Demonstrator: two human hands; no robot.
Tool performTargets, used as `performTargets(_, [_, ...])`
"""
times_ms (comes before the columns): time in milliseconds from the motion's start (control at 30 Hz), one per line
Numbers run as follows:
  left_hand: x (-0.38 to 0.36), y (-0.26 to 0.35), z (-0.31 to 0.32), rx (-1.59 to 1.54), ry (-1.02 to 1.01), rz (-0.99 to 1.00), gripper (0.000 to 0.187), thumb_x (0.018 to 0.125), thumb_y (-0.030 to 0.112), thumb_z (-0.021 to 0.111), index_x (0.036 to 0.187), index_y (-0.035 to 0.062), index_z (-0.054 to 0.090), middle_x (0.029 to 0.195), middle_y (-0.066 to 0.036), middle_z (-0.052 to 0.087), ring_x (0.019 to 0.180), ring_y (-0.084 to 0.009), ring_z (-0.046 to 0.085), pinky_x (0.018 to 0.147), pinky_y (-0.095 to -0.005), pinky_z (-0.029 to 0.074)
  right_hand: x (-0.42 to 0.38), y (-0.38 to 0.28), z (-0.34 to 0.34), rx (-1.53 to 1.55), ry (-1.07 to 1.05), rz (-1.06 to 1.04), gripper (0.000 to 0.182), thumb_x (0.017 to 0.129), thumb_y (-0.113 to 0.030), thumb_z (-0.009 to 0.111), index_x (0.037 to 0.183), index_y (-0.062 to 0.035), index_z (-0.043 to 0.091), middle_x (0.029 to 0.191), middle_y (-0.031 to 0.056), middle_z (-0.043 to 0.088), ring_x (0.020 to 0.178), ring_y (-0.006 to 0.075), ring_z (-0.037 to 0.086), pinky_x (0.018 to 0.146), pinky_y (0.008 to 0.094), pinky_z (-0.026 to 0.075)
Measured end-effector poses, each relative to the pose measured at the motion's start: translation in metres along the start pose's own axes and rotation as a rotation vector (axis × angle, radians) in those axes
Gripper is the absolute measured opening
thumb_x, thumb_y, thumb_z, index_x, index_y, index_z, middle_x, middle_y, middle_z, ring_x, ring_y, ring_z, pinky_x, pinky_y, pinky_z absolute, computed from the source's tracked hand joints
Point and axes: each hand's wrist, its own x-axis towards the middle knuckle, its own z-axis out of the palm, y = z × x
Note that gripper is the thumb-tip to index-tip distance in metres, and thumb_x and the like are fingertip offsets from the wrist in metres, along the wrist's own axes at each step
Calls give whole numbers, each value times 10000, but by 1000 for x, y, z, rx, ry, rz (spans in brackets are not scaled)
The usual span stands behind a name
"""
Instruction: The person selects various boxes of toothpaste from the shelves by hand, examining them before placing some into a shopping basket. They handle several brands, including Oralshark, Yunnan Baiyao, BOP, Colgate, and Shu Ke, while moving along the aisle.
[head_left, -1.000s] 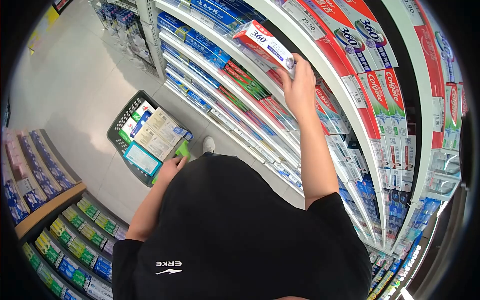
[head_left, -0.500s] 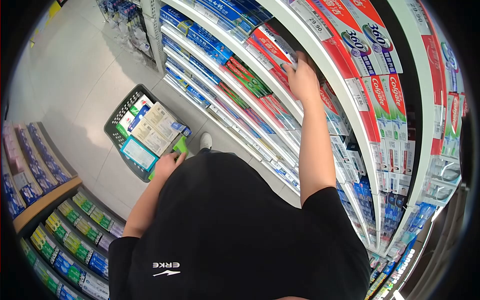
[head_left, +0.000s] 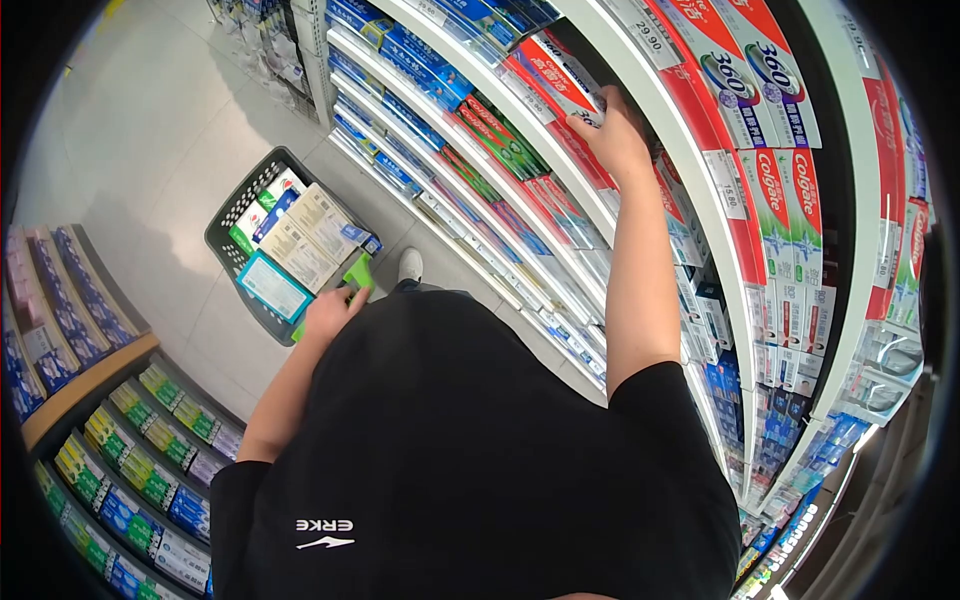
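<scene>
Nearest you is your black shirt, its white ERKE lettering at seven o'clock. Your right hand is between one and two o'clock, thumb and fingers spread over the near end of a red-and-white Colgate box that lies on a white-edged shelf (you cannot tell from here whether it grips or only rests). Larger boxes marked 360 stand at two o'clock, beside a 29.90 price tag. At nine o'clock your left hand is curled around the green handle of a dark basket. Inside the basket are a teal-edged box, pale cream boxes and a small blue carton. Beyond it, toward ten o'clock, spreads the grey tiled floor; a wire rack stands near eleven.
</scene>
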Motion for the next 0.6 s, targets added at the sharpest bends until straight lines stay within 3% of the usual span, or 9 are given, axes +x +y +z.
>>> performTargets(167, [2, -2, 2, 13, -9, 2, 642, 947, 623, 491, 910, 37, 752, 900, -246, 713, 897, -420, 688, 804, -509, 538, 4, 6, 6, -12, 7, 3, 719, 835, -405, 781, 1366, -11, 498, 1285, 267, 629, 1175, 376, 637, 1026, 431, 486])
performTargets(267, [2, -1, 0, 12, -12, 4, 633, 959, 607, 483, 919, 36, 751, 898, -246, 713, 900, -418, 689, 805, -509, 536, -10, -7, 3, 0, 176, -73, 686, 849, -388, 772, 1369, -25, 508, 1272, 252, 636, 1138, 401, 639, 1026, 434, 479])
performTargets(400, [5, -14, 8, -88, 63, -1, 593, 992, 543, 456, 922, 29, 744, 892, -245, 712, 896, -407, 691, 811, -499, 531, -37, -18, 8, 51, 498, -426, 406, 848, -211, 764, 1198, -51, 635, 1113, 171, 692, 1010, 352, 664, 920, 422, 500])
performTargets(433, [7, -28, 15, -243, 201, 87, 571, 1019, 485, 424, 900, 18, 731, 862, -226, 715, 848, -382, 701, 791, -470, 528, -48, -12, 15, 45, 531, -570, 342, 835, -165, 762, 1143, -56, 659, 1074, 146, 699, 981, 329, 666, 882, 423, 506])
performTargets(467, [10, -44, 23, -383, 289, 51, 563, 1037, 461, 411, 882, 13, 715, 818, -194, 710, 796, -353, 695, 763, -442, 525, -58, -9, 23, 53, 557, -719, 283, 822, -118, 760, 1088, -62, 683, 1034, 122, 707, 953, 305, 667, 844, 424, 511])
performTargets(533, [-6, -53, 5, -528, 454, -119, 523, 1057, 420, 422, 876, 7, 688, 762, -157, 701, 736, -319, 686, 730, -414, 521, -89, -11, 41, 147, 423, -716, 193, 781, -3, 738, 959, -68, 702, 888, 98, 691, 834, 288, 652, 782, 416, 495])
performTargets(600, [-14, -98, 6, -339, 492, -248, 479, 1040, 424, 476, 897, 15, 680, 818, -202, 704, 788, -398, 681, 746, -473, 515, -116, 9, 80, 163, 299, -641, 102, 836, -24, 720, 927, -68, 706, 873, 105, 698, 826, 291, 662, 773, 397, 499])
